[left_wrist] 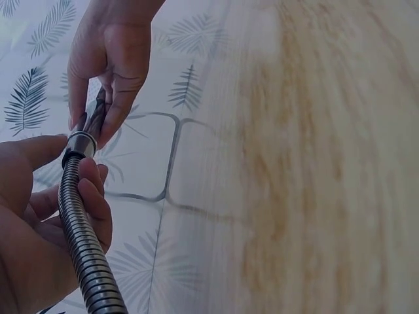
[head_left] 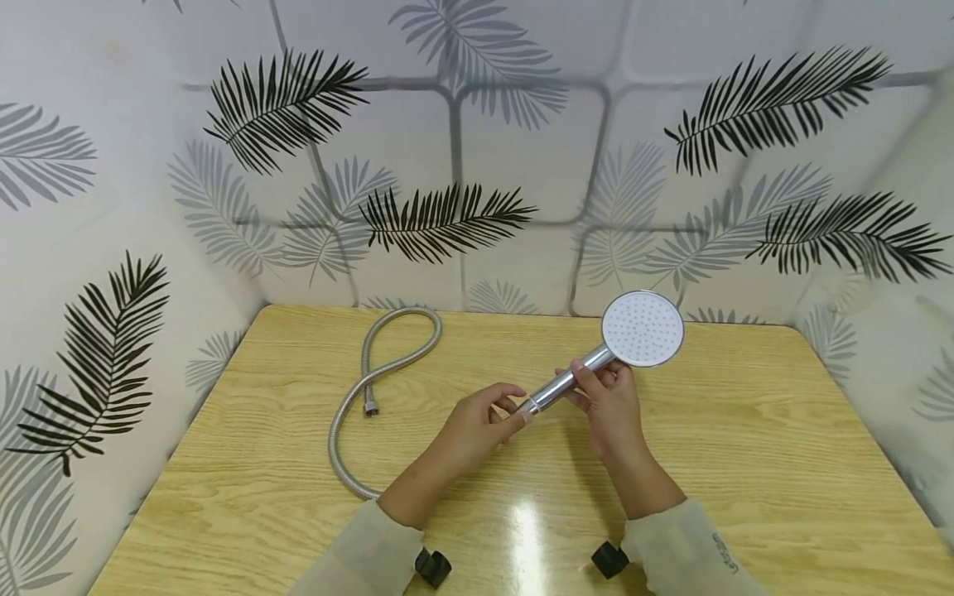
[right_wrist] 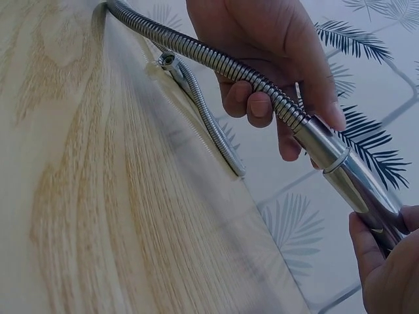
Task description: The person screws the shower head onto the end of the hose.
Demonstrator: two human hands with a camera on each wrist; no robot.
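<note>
A chrome hand shower (head_left: pixel 643 329) is held above the table, its round white spray face toward the head camera. My right hand (head_left: pixel 613 406) grips its handle (head_left: pixel 555 389) just below the head, thumb on top. At the handle's lower end my left hand (head_left: pixel 480 418) pinches the metal end nut (right_wrist: pixel 322 142) of a ribbed shower hose (left_wrist: pixel 82 242). The nut meets the handle end in line, with a pale ring between them in the right wrist view. How far it is threaded on cannot be told. The hose runs back under my left hand.
The wood-grain table (head_left: pixel 745 463) spreads around both hands. On its left the hose lies in a loop, its free end nut (head_left: pixel 371 408) resting on the surface. Leaf-patterned wall covering (head_left: pixel 522 265) stands behind the table's back edge.
</note>
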